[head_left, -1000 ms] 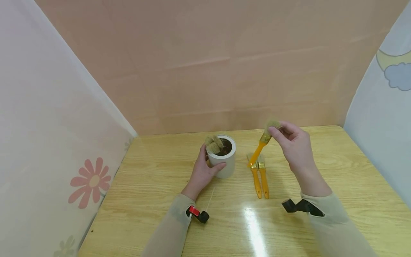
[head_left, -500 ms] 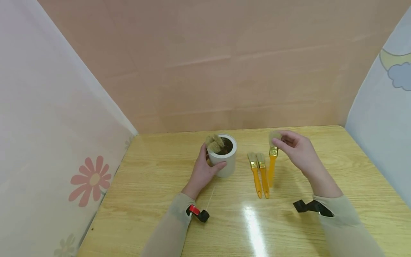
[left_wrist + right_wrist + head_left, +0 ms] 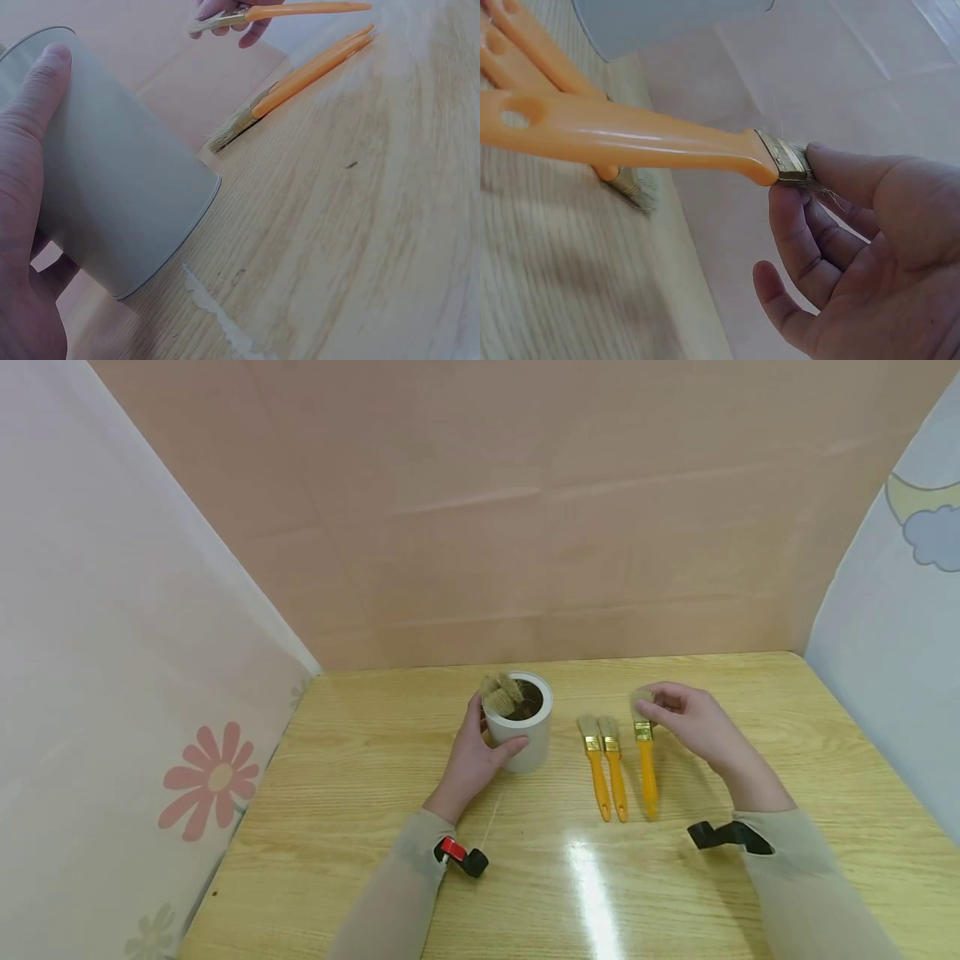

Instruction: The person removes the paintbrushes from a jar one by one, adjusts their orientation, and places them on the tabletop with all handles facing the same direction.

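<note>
My left hand (image 3: 472, 764) grips a white cylindrical container (image 3: 530, 750) from its left side, thumb across the front. Bristle ends of brushes (image 3: 501, 693) stick out over the container's rim; their handles are hidden inside. My right hand (image 3: 693, 722) pinches a paintbrush (image 3: 647, 772) by its bristles, the orange handle pointing toward me. In the right wrist view, thumb and fingers close on the bristles just past the brass ferrule (image 3: 784, 157). Left of it, two similar paintbrushes (image 3: 597, 777) lie side by side on the table, bristles away from me.
The wooden table (image 3: 360, 827) meets a brownish backdrop (image 3: 450, 568) at its far edge. Patterned white cloths stand at the left (image 3: 112, 652) and right (image 3: 892, 635). A pale thin strip (image 3: 214, 311) lies on the table near the container's base.
My right hand has moved right and then lower, bringing the held paintbrush from above the lying pair to their right, its handle swinging straight toward me. The left hand keeps its hold on the container.
</note>
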Demonstrator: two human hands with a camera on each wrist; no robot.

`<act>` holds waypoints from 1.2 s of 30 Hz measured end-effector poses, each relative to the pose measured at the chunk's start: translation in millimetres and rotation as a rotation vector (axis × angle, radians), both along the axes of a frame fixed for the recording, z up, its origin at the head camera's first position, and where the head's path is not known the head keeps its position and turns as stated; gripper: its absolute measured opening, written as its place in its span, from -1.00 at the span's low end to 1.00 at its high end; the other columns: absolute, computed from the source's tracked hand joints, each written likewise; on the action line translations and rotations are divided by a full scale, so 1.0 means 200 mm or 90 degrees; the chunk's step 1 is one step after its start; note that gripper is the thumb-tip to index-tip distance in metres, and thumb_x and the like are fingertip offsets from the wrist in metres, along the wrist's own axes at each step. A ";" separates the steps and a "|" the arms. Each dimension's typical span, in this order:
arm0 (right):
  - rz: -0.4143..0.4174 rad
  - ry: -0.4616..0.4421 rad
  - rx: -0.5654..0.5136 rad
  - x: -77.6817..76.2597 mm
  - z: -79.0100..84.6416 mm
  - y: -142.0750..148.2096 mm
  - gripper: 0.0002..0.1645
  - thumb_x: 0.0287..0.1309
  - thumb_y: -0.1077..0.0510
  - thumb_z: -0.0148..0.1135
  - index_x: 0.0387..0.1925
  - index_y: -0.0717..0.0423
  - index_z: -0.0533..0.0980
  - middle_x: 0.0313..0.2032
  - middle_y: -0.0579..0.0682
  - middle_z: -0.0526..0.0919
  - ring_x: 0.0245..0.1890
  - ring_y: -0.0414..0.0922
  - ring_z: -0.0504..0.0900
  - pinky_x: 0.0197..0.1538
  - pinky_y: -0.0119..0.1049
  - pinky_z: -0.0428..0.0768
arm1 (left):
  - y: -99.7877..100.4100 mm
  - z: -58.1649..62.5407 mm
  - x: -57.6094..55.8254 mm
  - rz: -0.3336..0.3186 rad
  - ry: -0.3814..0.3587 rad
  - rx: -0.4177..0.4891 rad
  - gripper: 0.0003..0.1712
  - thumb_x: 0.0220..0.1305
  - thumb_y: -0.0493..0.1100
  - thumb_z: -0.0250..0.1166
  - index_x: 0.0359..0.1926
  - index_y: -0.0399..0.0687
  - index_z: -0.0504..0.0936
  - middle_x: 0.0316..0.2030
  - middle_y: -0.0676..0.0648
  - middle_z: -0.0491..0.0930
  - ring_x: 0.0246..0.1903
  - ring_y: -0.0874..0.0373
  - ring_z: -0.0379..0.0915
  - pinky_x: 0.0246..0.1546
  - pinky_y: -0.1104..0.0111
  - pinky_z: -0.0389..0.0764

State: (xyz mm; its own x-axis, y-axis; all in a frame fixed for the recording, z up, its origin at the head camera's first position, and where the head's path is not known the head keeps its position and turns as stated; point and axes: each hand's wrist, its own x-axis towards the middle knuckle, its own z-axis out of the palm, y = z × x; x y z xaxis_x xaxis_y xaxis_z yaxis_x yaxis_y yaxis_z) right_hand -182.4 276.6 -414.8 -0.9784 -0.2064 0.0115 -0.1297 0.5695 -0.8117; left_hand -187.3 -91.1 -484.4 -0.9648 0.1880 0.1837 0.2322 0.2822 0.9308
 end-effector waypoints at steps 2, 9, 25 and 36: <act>0.003 -0.004 0.000 -0.01 -0.01 0.00 -0.46 0.69 -0.08 0.22 0.38 0.23 0.57 -0.02 0.14 0.76 -0.03 -0.04 0.67 0.06 -0.15 0.69 | 0.00 0.00 0.00 -0.001 0.001 0.001 0.26 0.36 0.10 0.64 0.78 0.07 0.00 0.60 -0.08 0.31 0.53 -0.14 0.32 0.56 -0.13 0.32; 0.009 -0.028 -0.005 -0.04 -0.07 0.01 -0.45 0.69 -0.07 0.23 0.39 0.25 0.56 0.03 0.13 0.78 -0.01 -0.06 0.68 0.11 -0.08 0.67 | 0.00 -0.01 0.00 -0.001 0.004 0.009 0.25 0.34 0.11 0.64 0.78 0.09 0.02 0.60 -0.07 0.32 0.53 -0.13 0.32 0.56 -0.12 0.33; -0.030 -0.009 0.052 -0.09 -0.20 0.01 -0.47 0.62 -0.10 0.33 0.27 0.26 0.66 0.15 0.27 0.71 0.08 0.13 0.64 0.03 -0.15 0.59 | 0.00 -0.01 -0.01 0.005 0.003 0.010 0.24 0.34 0.06 0.66 0.77 0.10 0.04 0.58 -0.05 0.35 0.52 -0.12 0.33 0.56 -0.11 0.33; -0.044 -0.018 0.087 -0.11 -0.26 0.01 -0.44 0.59 -0.16 0.35 0.22 0.23 0.70 0.09 0.22 0.75 0.05 0.12 0.63 0.12 0.04 0.56 | 0.00 -0.01 -0.01 -0.001 0.010 0.012 0.24 0.34 0.07 0.65 0.78 0.09 0.04 0.59 -0.06 0.33 0.52 -0.12 0.33 0.56 -0.10 0.33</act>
State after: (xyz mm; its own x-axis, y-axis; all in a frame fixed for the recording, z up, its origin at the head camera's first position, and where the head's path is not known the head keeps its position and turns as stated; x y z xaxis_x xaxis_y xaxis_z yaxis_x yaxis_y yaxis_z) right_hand -205.4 277.8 -467.6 -0.9898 -0.1366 -0.0402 -0.0644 0.6812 -0.7293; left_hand -189.0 -91.0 -487.4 -0.9613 0.1864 0.2027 0.2477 0.2641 0.9321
